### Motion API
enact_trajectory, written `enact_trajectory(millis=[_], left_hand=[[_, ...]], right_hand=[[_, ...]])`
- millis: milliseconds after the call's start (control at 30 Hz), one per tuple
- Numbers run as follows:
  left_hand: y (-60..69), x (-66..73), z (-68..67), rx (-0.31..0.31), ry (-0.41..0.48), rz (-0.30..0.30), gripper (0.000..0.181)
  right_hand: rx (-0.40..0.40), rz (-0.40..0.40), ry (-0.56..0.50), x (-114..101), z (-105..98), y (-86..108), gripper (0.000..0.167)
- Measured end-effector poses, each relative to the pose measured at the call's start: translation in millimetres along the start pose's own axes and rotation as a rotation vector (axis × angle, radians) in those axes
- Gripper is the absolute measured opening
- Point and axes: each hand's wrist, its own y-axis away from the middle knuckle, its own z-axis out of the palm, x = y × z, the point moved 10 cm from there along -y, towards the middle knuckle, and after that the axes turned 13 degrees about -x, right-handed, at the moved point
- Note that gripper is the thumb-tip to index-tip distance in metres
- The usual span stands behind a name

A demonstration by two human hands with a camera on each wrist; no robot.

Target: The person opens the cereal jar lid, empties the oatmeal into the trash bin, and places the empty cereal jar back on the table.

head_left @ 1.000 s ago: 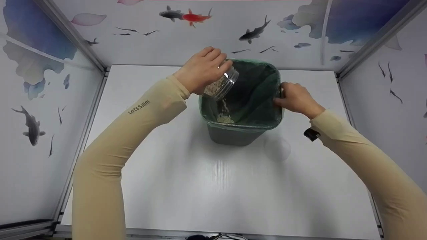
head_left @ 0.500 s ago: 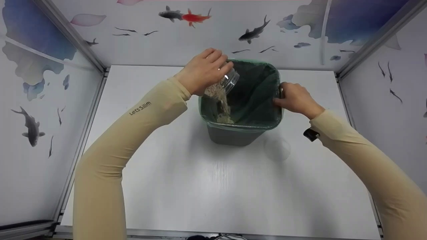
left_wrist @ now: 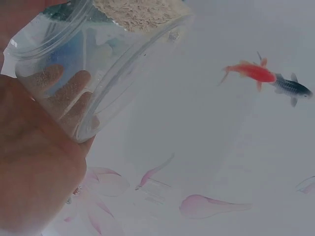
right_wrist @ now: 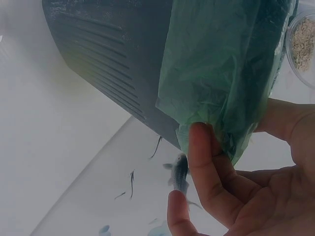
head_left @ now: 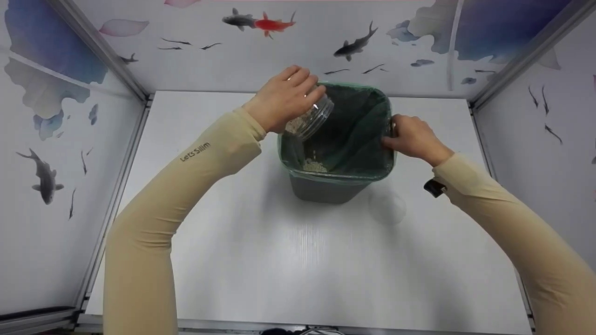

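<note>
My left hand point(head_left: 285, 101) grips a clear jar point(head_left: 317, 118) from above and holds it tilted over the left side of a grey bin point(head_left: 328, 190). Pale dry flakes point(left_wrist: 140, 14) lie against the jar's wall in the left wrist view. A few loose flakes drop below its mouth, above a small heap of flakes point(head_left: 314, 165) inside the green bag point(head_left: 361, 135) that lines the bin. On the bin's right rim, my right hand point(head_left: 413, 139) pinches the edge between thumb and fingers, with the bag's folded edge point(right_wrist: 211, 73) under the fingertips in the right wrist view.
A round transparent disc point(head_left: 387, 207), perhaps a lid, lies on the white table point(head_left: 307, 274) just right of the bin. Printed panels point(head_left: 288, 56) with fish stand close behind the bin and along both sides. Cables point(head_left: 321, 330) show at the front edge.
Half a second ago a thick stream of flakes fell from a more steeply tipped jar; now only a few fall and the jar is tipped back slightly. The right hand and bin have stayed put.
</note>
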Motion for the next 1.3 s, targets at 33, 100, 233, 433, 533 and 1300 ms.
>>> enact_trajectory(millis=[33, 100, 233, 433, 533, 1300], left_hand=[[-0.3, 0.0, 0.5, -0.007, -0.003, -0.004, 0.086], [-1.1, -0.1, 1.3, -0.016, -0.005, -0.007, 0.086], [-1.3, 0.3, 1.6, -0.010, -0.007, -0.008, 0.085], [-0.5, 2.2, 1.4, 0.010, -0.014, 0.004, 0.083], [0.0, 2.6, 1.8, 0.012, -0.006, 0.013, 0.082], [1.8, 0.0, 8.7, -0.015, 0.044, 0.032, 0.089]], right_hand=[[0.000, -0.001, 0.000, 0.1, 0.1, -0.1, 0.027], [-0.003, 0.001, -0.002, 0.3, 0.4, -0.2, 0.027], [-0.004, 0.002, -0.002, 0.6, 0.3, -0.1, 0.027], [0.009, -0.006, 0.005, 0.0, -0.4, 1.0, 0.025], [0.016, -0.014, 0.010, -0.8, -0.5, 1.8, 0.023], [0.020, -0.010, 0.022, -1.7, -1.1, 1.4, 0.024]])
